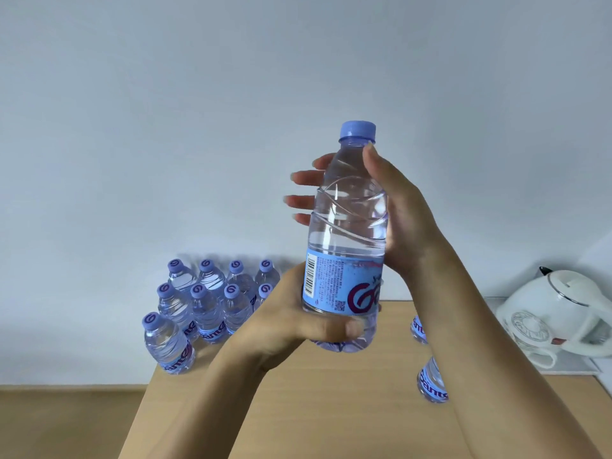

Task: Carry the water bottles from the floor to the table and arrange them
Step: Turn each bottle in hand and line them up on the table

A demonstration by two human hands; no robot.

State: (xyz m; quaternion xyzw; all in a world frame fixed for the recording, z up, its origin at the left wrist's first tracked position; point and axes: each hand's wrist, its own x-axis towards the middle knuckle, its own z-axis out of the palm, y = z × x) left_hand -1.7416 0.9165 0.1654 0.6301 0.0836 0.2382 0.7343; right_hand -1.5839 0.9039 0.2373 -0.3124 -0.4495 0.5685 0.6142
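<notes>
1. Held bottle (347,240): clear, full of water, upright, lilac cap, pale blue label with barcode and purple lettering; raised at frame centre, above the bench (298,409).
2. Left hand (298,313): curled round the base, thumb across the front.
3. Right hand (394,220): wrapped round the upper body, fingertips showing at 9 o'clock.
4. Grouped bottles (205,303): standing at 8 o'clock, against the wall.
5. Two more bottles (430,382): at 5 o'clock, partly hidden by the right forearm.
6. White kettle (556,313): at 4 o'clock.

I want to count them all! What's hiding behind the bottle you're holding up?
Behind the held bottle and left hand stand nine visible bottles, and two more peek past the right forearm. Others could be hidden behind them; I can't tell.
</notes>
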